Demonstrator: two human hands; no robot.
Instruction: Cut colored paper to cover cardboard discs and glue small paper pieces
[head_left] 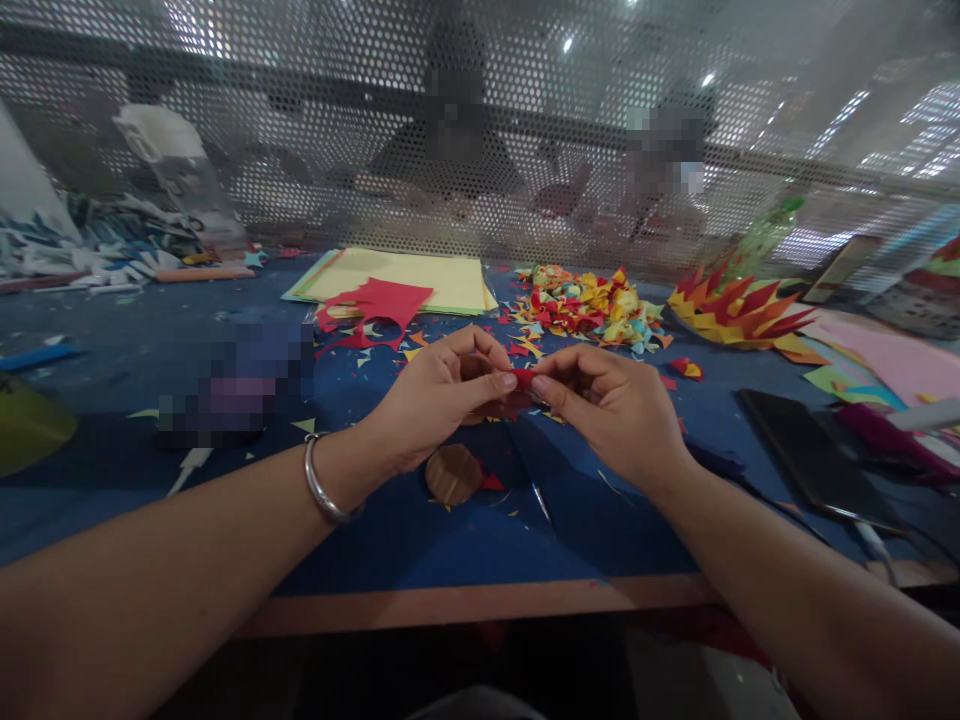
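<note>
Between my two hands is a small piece of red paper, pinched from both sides. The fingers of my left hand are closed on its left end, with a silver bangle on that wrist. At the other end, my right hand grips it between thumb and fingers. Below them on the blue table lies a round brown disc, with a red scrap beside it. A thin pen-like tool points toward the table's front edge. Part of the red piece is hidden by my fingertips.
Behind my hands are a stack of coloured paper, a cut-up red sheet and a heap of folded paper pieces. A flame-coloured paper crown and a phone with a cable are at right. A perforated screen stands behind.
</note>
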